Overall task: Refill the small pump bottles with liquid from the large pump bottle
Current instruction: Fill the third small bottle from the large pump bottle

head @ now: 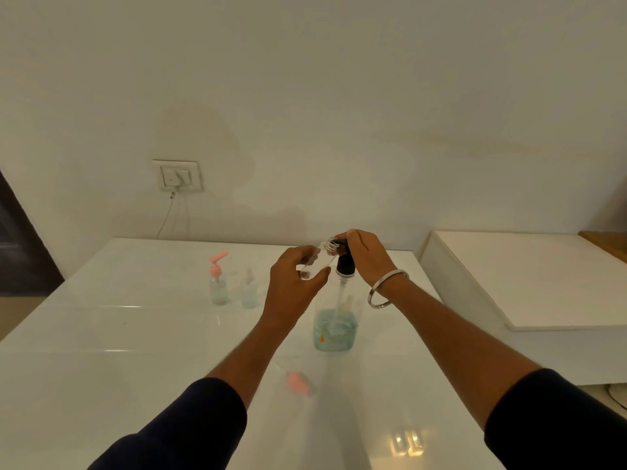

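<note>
Left hand: the left hand (298, 279) is holding a small clear plastic bottle (314, 262) with its cap off, fingers curled round the far side and thumb along the near side; the bottle is tilting, open neck up and to the right.
Small bottle mouth: the threaded neck is sitting right at the spout of the black pump head (344, 257); whether they are touching cannot be told.
Right hand: the right hand (364, 256) is resting over the top of the black pump head, fingers bent down around it and close together; a silver metal bangle (386, 289) is hanging on the wrist.
Large bottle: the large clear square pump bottle (336, 320) is standing upright near the middle of the white glossy tabletop (101, 368), blue-green liquid filling only its lower part, dip tube showing inside.
Left group: a small clear bottle with a pink pump (218, 279) and a second small clear bottle with a clear top (249, 290) are standing upright side by side, apart from each other, toward the far left of the tabletop, well apart from the hands.
Loose part: a pink pump top (298, 382), blurred, is lying on the tabletop near the front, between the two forearms.
Open room: bare tabletop is stretching along the left edge and front left corner.
Right edge: a lower white surface (543, 283) is lying just beyond the right edge.
Far edge: the tabletop is meeting the wall; a white wall socket (178, 175) with a thin cable is hanging above the far left corner.
</note>
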